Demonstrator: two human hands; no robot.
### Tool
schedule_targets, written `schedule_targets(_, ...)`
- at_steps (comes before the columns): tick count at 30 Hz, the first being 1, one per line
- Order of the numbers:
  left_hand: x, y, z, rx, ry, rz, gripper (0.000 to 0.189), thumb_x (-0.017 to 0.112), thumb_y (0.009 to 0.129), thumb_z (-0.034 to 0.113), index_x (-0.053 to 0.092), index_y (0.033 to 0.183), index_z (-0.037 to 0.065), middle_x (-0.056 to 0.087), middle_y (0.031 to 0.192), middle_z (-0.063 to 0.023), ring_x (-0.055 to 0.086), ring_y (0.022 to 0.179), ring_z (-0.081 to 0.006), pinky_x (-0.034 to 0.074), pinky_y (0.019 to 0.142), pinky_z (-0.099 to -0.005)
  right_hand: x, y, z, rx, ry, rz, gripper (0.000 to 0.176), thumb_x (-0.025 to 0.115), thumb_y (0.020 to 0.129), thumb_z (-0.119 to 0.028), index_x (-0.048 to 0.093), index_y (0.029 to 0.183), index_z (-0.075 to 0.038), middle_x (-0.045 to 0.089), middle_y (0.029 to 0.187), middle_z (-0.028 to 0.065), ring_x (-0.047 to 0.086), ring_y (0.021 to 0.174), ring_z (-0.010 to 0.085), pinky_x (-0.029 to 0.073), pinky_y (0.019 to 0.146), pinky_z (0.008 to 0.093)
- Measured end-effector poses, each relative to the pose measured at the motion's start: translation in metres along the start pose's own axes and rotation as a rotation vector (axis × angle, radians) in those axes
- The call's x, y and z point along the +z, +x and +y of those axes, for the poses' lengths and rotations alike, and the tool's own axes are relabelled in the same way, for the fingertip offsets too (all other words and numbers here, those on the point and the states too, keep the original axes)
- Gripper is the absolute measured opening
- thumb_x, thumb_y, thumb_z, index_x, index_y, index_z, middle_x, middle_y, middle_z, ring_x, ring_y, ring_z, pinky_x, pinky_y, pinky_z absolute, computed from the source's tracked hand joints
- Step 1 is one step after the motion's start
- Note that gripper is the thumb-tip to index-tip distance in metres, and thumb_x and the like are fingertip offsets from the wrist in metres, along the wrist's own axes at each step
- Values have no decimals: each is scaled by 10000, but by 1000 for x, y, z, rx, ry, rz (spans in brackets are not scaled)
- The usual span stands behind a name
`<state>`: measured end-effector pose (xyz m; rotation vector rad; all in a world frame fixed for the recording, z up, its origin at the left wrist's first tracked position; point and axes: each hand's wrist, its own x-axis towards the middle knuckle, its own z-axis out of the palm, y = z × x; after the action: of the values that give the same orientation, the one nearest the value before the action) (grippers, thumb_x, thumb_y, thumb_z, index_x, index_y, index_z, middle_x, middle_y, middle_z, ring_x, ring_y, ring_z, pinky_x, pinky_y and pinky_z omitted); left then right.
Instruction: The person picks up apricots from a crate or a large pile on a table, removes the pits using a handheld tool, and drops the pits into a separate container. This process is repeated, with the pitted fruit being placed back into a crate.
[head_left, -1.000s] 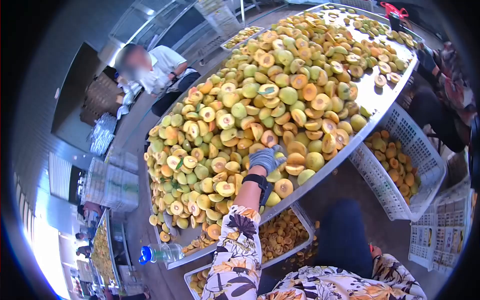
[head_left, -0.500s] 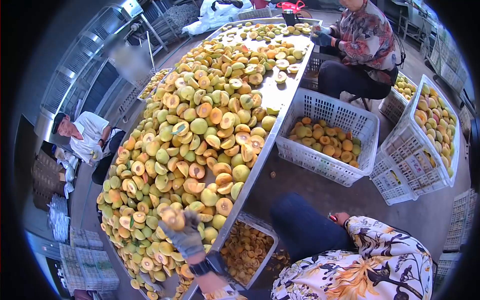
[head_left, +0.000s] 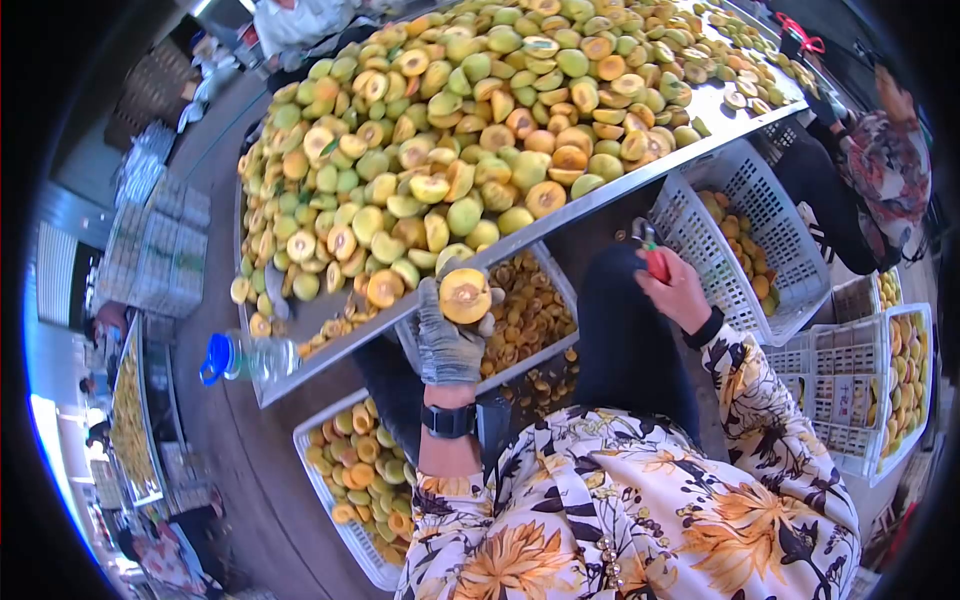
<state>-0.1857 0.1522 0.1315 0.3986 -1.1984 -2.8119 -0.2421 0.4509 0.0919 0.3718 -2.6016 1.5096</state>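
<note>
My left hand (head_left: pixel 450 335), in a grey glove with a dark watch at the wrist, holds up a peach half (head_left: pixel 465 296) whose cut face and brown centre point towards me. Over my right knee, my bare right hand (head_left: pixel 672 288) grips a red-handled tool (head_left: pixel 655 262) with a curved metal end. The two hands are apart. Beyond the left hand, a large heap of halved yellow-green peaches (head_left: pixel 462 215) covers the metal table (head_left: pixel 590 205). Below the table edge, a crate (head_left: pixel 562 290) contains small brownish pits and scraps.
A white crate of peach halves (head_left: pixel 310 440) stands at my lower left, another crate (head_left: pixel 800 245) at right. Stacked crates (head_left: pixel 845 390) of fruit are farther right. A blue-capped plastic bottle (head_left: pixel 270 358) is by the table corner. Co-workers sit across and at far right.
My left hand has come back from the heap towards my lap with a peach half. The right hand and its tool have come up more fully into view. My view has turned left and down.
</note>
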Motion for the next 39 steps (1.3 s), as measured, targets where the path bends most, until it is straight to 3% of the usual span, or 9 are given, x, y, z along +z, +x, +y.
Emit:
schedule_targets(5, -16, -42, 9, 9, 239, 58, 499, 323, 896, 505, 527, 1093, 95, 606, 950, -101, 623, 746, -224, 495, 468, -245, 63, -4, -116, -137, 112, -227, 392, 702, 696, -226, 526, 1004, -59, 549, 676, 74, 538, 563, 139, 460, 541, 288)
schedule_targets(9, -70, -43, -7, 508, 1033, -87, 494, 307, 912, 469, 415, 1224, 102, 452, 1233, -88, 454, 1099, -219, 381, 939, -348, 103, -17, -149, -164, 159, -507, 485, 681, 716, -349, 497, 1052, -51, 576, 709, 142, 600, 622, 242, 480, 596, 329)
schedule_targets(10, -89, -38, -12, 331, 618, -242, 724, 655, 753, 222, 257, 1358, 194, 359, 1301, -161, 446, 1090, -292, 410, 922, -362, 112, -22, -148, -228, 199, -556, 470, 675, 725, -345, 500, 1042, -47, 576, 704, 142, 603, 625, 240, 477, 596, 331)
schedule_targets(12, -59, -53, 6, -12, 72, -49, 663, 420, 852, 534, 154, 1379, 233, 416, 1234, -140, 483, 1035, -252, 460, 851, -355, 131, -31, -135, -290, 270, -603, 438, 668, 739, -335, 508, 1020, -39, 574, 689, 138, 596, 611, 231, 467, 584, 331)
schedule_targets(19, -32, -64, -5, 10, 155, 23, 598, 380, 845, 572, 478, 1163, 75, 538, 1061, -74, 549, 918, -212, 502, 740, -297, 125, -36, -134, 322, 638, -543, 349, 674, 767, -286, 531, 980, -50, 547, 662, 19, 490, 505, 115, 404, 469, 261)
schedule_targets(22, -51, -33, -39, 246, 290, 157, 364, 427, 910, 312, 508, 1083, 2, 537, 1017, -87, 515, 912, -195, 469, 777, -311, 129, -39, -126, 343, 562, -469, 376, 678, 762, -288, 518, 1003, -47, 532, 674, 15, 488, 553, 74, 414, 491, 237)
schedule_targets(25, -99, -13, -60, 242, 166, 299, 424, 428, 915, 335, 374, 1245, 74, 463, 1159, -61, 532, 859, -214, 480, 741, -322, 133, -40, -116, 63, 381, -263, 498, 689, 710, -184, 417, 1091, -15, 515, 880, 77, 508, 804, 129, 451, 724, 259)
schedule_targets(31, -51, -27, -25, 52, 33, 387, 662, 355, 777, 694, 552, 984, 96, 618, 792, -50, 602, 620, -214, 437, 391, -300, 115, -46, -105, -130, 228, -402, 381, 628, 761, -162, 442, 1060, -17, 534, 702, 154, 554, 617, 271, 442, 565, 345)
schedule_targets(39, -66, -14, -44, 228, 176, 374, 635, 415, 794, 645, 535, 1019, 63, 611, 868, -98, 601, 731, -195, 517, 591, -300, 130, -57, -95, -204, 100, -485, 372, 644, 758, -151, 453, 1049, -20, 536, 629, 202, 554, 583, 379, 425, 500, 386)
